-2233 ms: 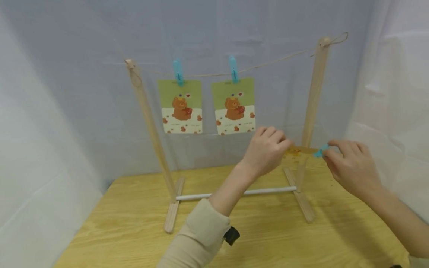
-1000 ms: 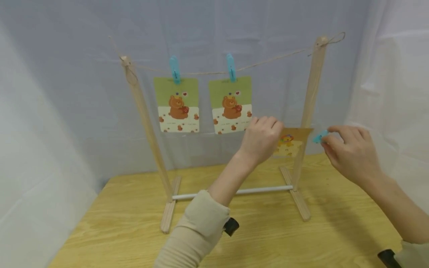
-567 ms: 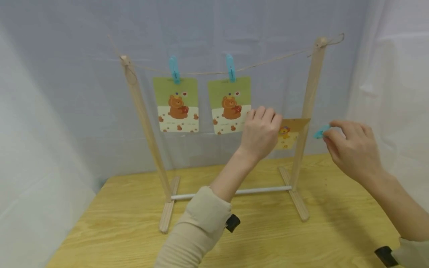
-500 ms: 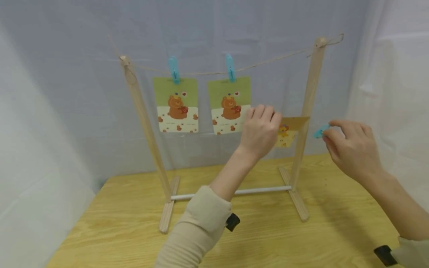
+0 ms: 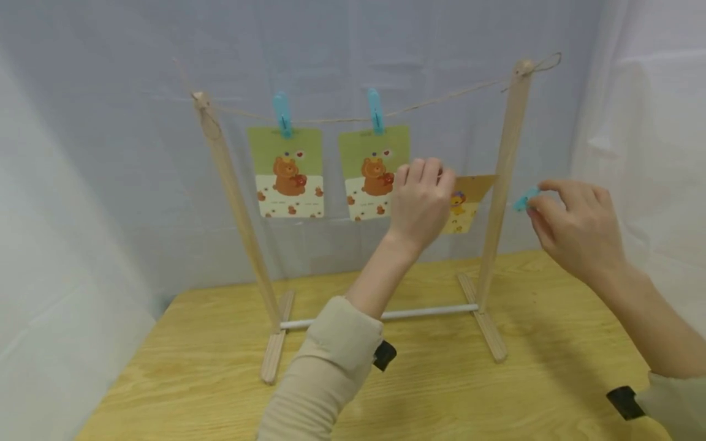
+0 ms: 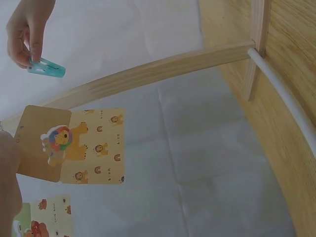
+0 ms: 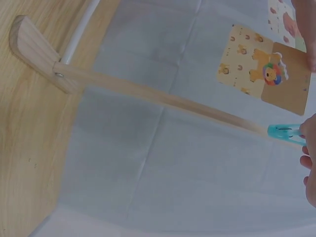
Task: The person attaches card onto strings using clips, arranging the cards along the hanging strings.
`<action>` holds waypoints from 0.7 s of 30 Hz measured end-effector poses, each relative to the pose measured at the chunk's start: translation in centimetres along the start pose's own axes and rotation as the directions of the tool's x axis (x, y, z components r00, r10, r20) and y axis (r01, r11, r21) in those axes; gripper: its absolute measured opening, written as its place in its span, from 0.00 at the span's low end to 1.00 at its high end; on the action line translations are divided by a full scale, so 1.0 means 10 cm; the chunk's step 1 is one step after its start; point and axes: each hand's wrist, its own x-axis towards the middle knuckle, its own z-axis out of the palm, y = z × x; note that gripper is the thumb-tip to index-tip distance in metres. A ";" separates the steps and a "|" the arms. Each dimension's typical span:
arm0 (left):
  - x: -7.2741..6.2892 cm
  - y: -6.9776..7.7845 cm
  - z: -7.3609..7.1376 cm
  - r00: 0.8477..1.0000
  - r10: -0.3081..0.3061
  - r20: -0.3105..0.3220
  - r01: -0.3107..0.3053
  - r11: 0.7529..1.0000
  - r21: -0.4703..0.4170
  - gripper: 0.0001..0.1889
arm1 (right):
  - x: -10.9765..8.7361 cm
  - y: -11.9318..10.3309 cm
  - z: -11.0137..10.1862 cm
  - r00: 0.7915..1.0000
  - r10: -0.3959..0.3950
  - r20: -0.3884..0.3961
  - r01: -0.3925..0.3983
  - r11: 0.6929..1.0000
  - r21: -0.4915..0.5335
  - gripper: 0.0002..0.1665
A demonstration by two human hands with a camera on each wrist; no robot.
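My left hand (image 5: 421, 205) grips a lion card (image 5: 466, 205) by its brown end; in the left wrist view the lion card (image 6: 96, 148) shows a rainbow-maned lion over a pale patterned part. Farther right, my right hand (image 5: 581, 229) pinches a blue clothespin (image 5: 526, 199) between thumb and fingers, beyond the right post and apart from the card. Two bear cards, a left one (image 5: 289, 174) and a right one (image 5: 372, 171), hang from the twine (image 5: 441, 98) by blue clothespins (image 5: 282, 115). My left hand covers part of the right bear card.
A wooden stand carries the twine between its left post (image 5: 237, 208) and right post (image 5: 507, 153). A white rod (image 5: 430, 313) joins the feet low down. The stand rests on a wood-grain table (image 5: 441, 392), with pale cloth (image 5: 138, 153) behind and at the sides.
The lion card has left the clothespin in my right hand and swung down into view. Both hands have risen, the left one also moving slightly left with the card.
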 end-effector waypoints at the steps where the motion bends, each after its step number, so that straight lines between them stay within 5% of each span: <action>1: 0.00 0.00 0.00 1.000 -0.005 0.003 0.005 1.000 -0.002 0.14 | 0.01 0.01 0.00 1.000 -0.001 -0.001 0.001 1.000 -0.001 0.25; 10: 0.07 -0.03 0.00 0.999 -0.039 0.001 0.039 0.999 0.009 0.14 | 0.16 0.06 0.03 0.999 -0.012 -0.043 0.012 1.000 -0.010 0.10; 21: 0.12 -0.07 -0.02 0.999 -0.048 0.026 0.048 0.999 0.018 0.13 | 0.29 0.05 0.03 0.998 0.008 -0.055 -0.009 1.000 -0.027 0.20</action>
